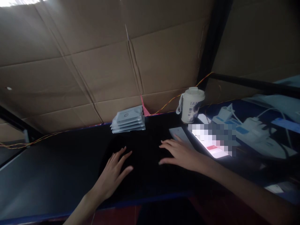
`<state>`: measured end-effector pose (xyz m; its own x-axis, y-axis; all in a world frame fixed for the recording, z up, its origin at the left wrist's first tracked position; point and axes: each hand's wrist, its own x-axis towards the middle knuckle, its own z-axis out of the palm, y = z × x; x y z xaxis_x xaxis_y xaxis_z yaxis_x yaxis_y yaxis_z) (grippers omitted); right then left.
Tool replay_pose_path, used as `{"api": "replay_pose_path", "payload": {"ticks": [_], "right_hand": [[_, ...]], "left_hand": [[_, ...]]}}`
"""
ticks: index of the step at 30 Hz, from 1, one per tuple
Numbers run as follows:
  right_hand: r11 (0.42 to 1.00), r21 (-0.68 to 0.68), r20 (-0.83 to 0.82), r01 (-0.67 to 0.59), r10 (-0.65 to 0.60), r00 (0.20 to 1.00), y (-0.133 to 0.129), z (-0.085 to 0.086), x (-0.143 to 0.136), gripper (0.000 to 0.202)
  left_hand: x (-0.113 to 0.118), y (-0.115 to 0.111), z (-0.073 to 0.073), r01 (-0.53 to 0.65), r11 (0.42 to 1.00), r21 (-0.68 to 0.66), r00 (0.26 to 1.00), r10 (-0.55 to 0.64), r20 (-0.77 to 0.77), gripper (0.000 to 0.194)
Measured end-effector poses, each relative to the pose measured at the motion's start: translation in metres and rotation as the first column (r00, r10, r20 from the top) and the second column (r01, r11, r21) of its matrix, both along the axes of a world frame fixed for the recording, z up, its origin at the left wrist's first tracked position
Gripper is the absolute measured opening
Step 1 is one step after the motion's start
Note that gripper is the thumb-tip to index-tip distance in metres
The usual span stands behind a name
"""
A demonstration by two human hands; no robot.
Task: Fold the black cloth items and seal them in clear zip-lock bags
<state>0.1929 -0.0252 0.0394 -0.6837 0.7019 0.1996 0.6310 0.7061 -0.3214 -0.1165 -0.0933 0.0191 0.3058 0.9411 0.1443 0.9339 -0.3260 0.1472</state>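
My left hand [114, 172] is over the black tabletop [70, 156], its fingers apart and nothing in it. My right hand [175, 151] is also open, fingers spread and pointing left. Its fingers partly cover a flat pale grey rectangular item [186, 137] lying on the table; whether they touch it I cannot tell. Beyond both hands, near the cardboard wall, sits a stack of several flat whitish packets [128, 120], the top one with a small round mark. To the right of my right hand lies a lit phone-like screen [214, 150], partly blurred out.
A lidded white cup [192, 104] with a strap stands at the back right. Beyond the screen are a white power strip [250, 134] with plugs and cables. Cardboard [100, 72] lines the back, and a dark metal post [214, 40] rises behind the cup.
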Motion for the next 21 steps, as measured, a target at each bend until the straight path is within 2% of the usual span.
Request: {"api": "replay_pose_path", "payload": {"ticks": [3, 6, 9, 10, 12, 15, 18, 21], "right_hand": [[0.998, 0.062, -0.027, 0.008, -0.007, 1.0, 0.023, 0.005, -0.032, 0.048], [0.997, 0.077, -0.027, -0.005, 0.007, 1.0, 0.042, -0.002, -0.062, 0.045], [0.996, 0.091, -0.007, 0.003, -0.002, 1.0, 0.051, -0.019, -0.082, 0.058], [0.996, 0.089, -0.006, 0.011, -0.011, 1.0, 0.051, -0.025, -0.085, 0.062], [0.996, 0.084, -0.015, 0.021, -0.02, 1.0, 0.049, -0.037, -0.087, 0.067], [0.996, 0.088, -0.027, 0.021, -0.018, 0.999, 0.042, -0.046, -0.083, 0.065], [0.996, 0.085, 0.002, 0.014, -0.014, 1.0, 0.038, -0.039, -0.078, 0.063], [0.997, 0.075, 0.003, -0.027, 0.026, 1.0, 0.044, -0.02, -0.084, 0.06]], "left_hand": [[0.005, 0.019, 0.003, -0.073, 0.991, 0.115, 0.997, 0.069, 0.035, 0.044], [0.004, 0.035, 0.009, -0.142, 0.954, 0.262, 0.99, 0.137, 0.036, 0.036], [-0.004, 0.042, 0.02, -0.314, 0.882, 0.351, 0.937, 0.347, -0.032, 0.038], [-0.008, 0.044, 0.024, -0.382, 0.858, 0.343, 0.902, 0.427, -0.062, 0.042], [-0.018, 0.049, 0.03, -0.497, 0.837, 0.231, 0.844, 0.528, -0.096, 0.051], [-0.035, 0.057, 0.034, -0.536, 0.844, 0.004, 0.843, 0.536, -0.048, 0.046], [-0.045, 0.063, 0.033, -0.508, 0.861, -0.025, 0.861, 0.509, 0.017, 0.032], [-0.044, 0.062, 0.034, -0.437, 0.899, 0.004, 0.895, 0.434, 0.101, 0.029]]}}
